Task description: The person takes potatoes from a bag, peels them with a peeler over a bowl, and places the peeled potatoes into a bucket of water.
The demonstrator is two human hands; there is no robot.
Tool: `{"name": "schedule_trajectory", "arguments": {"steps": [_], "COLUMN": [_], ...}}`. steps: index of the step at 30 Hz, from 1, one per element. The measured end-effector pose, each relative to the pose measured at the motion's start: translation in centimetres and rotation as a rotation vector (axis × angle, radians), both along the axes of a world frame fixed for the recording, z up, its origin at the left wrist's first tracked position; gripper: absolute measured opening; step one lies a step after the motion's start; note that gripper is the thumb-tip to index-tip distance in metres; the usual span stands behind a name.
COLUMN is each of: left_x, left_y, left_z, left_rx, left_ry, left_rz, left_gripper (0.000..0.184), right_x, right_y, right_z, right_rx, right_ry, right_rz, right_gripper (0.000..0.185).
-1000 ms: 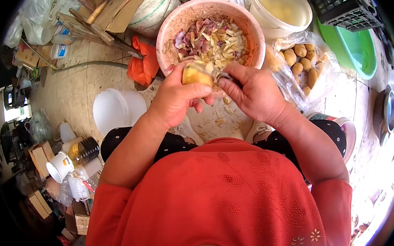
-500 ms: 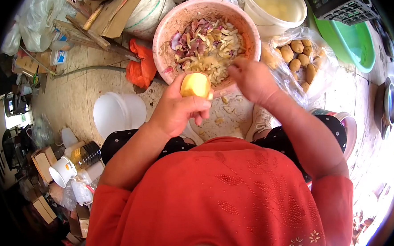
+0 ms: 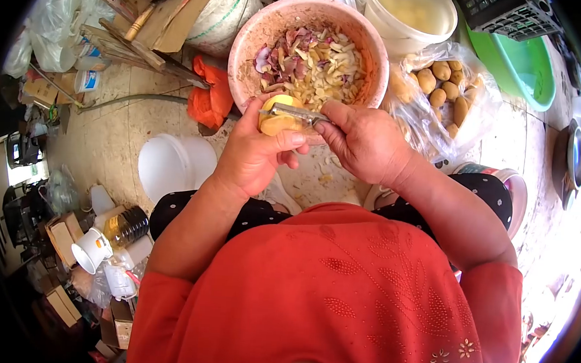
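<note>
A yellow peeled potato [image 3: 278,123] is held in my left hand [image 3: 252,154], with fingers and thumb around it. The metal peeler [image 3: 294,113] lies across the potato's face, its handle gripped in my right hand [image 3: 370,143]. Both hands are over the near rim of a pink basin [image 3: 243,38]. Inside the basin are pale potato peelings [image 3: 333,64] and purplish scraps [image 3: 290,53]. Right of the basin, several unpeeled potatoes [image 3: 441,71] sit in a clear plastic bag [image 3: 460,134].
A white bucket [image 3: 409,40] with pale pieces in liquid stands behind the bag, beside a green tub [image 3: 529,69] and black crate [image 3: 509,15]. Left are an orange bag [image 3: 209,98], an empty white bucket [image 3: 166,165], and wood pieces [image 3: 130,45]. Shoes are below the basin.
Half a second ago my right hand was apart from the potato, over the basin's right edge. It has come back left, and the peeler now touches the potato.
</note>
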State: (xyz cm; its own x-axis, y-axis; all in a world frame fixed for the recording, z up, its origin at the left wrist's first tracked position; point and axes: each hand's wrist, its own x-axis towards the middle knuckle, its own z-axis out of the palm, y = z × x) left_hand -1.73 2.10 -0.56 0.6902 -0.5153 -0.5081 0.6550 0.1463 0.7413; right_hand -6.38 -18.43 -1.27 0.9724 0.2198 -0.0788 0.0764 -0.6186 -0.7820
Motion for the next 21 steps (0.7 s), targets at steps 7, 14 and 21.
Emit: {"name": "schedule_trajectory", "arguments": {"steps": [7,14,21], "left_x": [-0.1,0.4,0.4], "left_y": [-0.4,-0.4,-0.1], "left_z": [0.1,-0.2,-0.9], "left_rx": [-0.099,-0.04,0.032], "left_ry": [-0.102,-0.08,-0.04], "left_rz": [0.007,0.05,0.002], "left_gripper": [0.062,0.063,0.064], "right_x": [2.2,0.2,0.7], "right_y": [-2.0,-0.1,0.2], "right_z": [-1.3,0.5,0.0], "right_rx": [-0.159,0.031,-0.116], "right_ry": [0.151,-0.017,0.051], "right_rz": [-0.163,-0.054,-0.048], "right_gripper": [0.03,0.024,0.023]}}
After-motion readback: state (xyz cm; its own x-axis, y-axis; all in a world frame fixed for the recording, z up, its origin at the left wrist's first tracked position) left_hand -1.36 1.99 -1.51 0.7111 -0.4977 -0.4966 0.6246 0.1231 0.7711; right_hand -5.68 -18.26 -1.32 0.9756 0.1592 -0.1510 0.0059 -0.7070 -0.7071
